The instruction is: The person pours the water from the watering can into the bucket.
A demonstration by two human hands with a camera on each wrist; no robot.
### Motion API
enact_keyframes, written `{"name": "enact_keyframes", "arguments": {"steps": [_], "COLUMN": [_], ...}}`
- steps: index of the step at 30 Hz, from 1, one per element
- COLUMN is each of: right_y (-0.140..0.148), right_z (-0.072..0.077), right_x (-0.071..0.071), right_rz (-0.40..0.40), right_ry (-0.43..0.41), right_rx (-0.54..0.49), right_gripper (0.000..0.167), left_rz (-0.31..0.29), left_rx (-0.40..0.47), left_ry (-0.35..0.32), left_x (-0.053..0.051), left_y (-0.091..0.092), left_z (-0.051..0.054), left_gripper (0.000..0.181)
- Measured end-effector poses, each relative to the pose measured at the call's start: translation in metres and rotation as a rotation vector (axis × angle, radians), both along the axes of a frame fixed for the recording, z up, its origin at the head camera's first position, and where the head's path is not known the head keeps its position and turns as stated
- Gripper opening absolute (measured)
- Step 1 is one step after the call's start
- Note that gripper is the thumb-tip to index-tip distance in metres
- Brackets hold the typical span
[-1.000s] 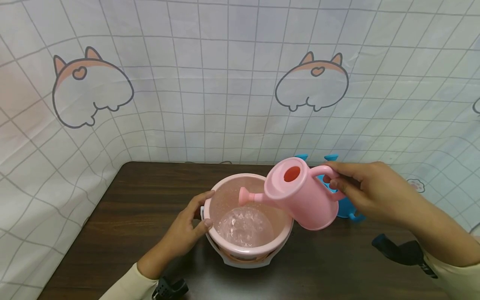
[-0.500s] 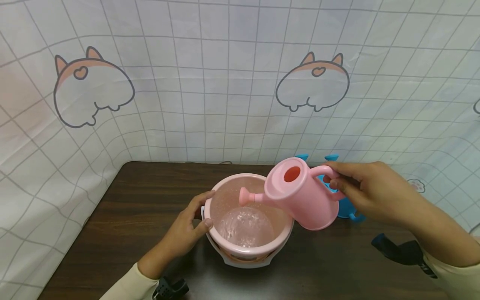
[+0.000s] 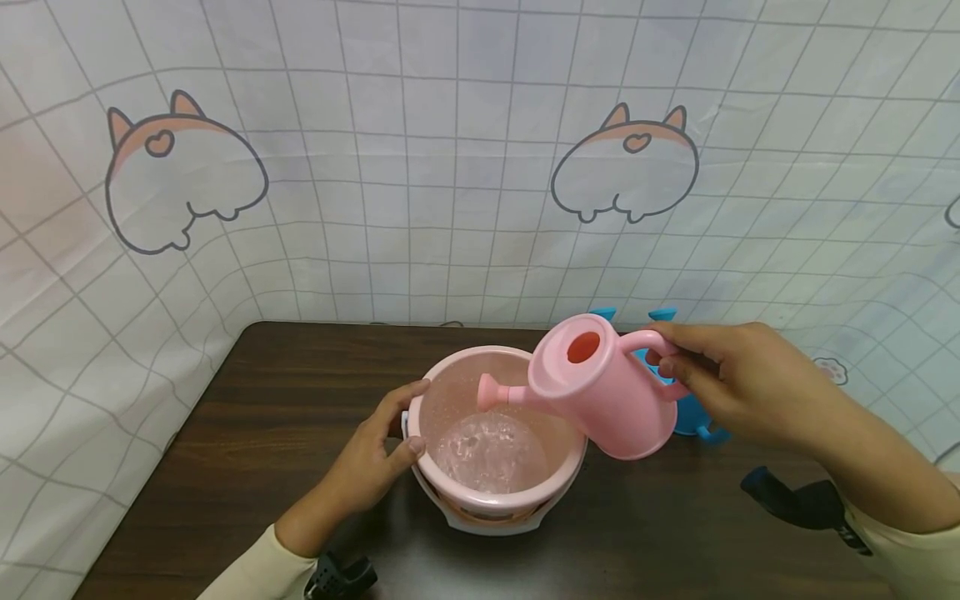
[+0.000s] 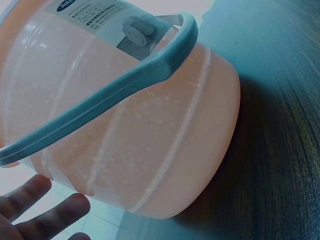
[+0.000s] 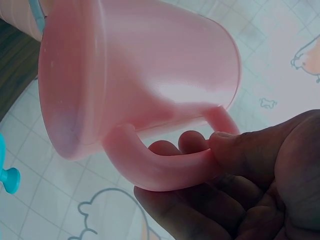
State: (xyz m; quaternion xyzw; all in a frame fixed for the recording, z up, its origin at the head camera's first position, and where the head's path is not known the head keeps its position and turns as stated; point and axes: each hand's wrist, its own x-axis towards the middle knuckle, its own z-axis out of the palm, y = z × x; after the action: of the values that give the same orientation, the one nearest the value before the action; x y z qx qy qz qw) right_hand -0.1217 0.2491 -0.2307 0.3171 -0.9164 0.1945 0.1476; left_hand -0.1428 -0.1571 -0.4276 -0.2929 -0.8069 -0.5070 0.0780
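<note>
My right hand (image 3: 738,387) grips the handle of a pink watering can (image 3: 622,408), thumb on one side and fingers curled round the other. The can tilts left, and its flared spout head hangs over a pale pink bucket (image 3: 498,502). Rippling water (image 3: 491,450) with bubbles lies in the bucket's bottom. On the bucket's left rim my left hand (image 3: 367,458) holds with thumb and index finger. In the left wrist view, other fingertips (image 4: 55,215) show beside the bucket wall, near its blue-grey handle (image 4: 100,112).
Blue plastic things (image 3: 690,417), two with flared heads, stand behind the watering can, partly hidden. The dark wooden table (image 3: 225,417) ends at a white grid-patterned cloth (image 3: 450,208). A dark strap device (image 3: 795,498) sits on the right wrist.
Ripples on the water in the bucket shift from frame to frame. Both hands, the watering can and the bucket stay in nearly the same place.
</note>
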Motion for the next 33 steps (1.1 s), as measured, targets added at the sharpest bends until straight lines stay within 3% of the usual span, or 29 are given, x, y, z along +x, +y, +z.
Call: {"name": "enact_keyframes", "arguments": {"steps": [33], "right_y": [-0.0027], "right_z": [0.0042], "right_x": [-0.0029], "right_rz": [0.005], "right_ry": [0.015], "right_rx": [0.026], "right_gripper": [0.035], "left_rz": [0.007], "left_rx": [-0.019], "left_ry": [-0.010], "left_x": [-0.0001], "left_y": [-0.0003], "left_z": [0.0023], "left_gripper": [0.061]}}
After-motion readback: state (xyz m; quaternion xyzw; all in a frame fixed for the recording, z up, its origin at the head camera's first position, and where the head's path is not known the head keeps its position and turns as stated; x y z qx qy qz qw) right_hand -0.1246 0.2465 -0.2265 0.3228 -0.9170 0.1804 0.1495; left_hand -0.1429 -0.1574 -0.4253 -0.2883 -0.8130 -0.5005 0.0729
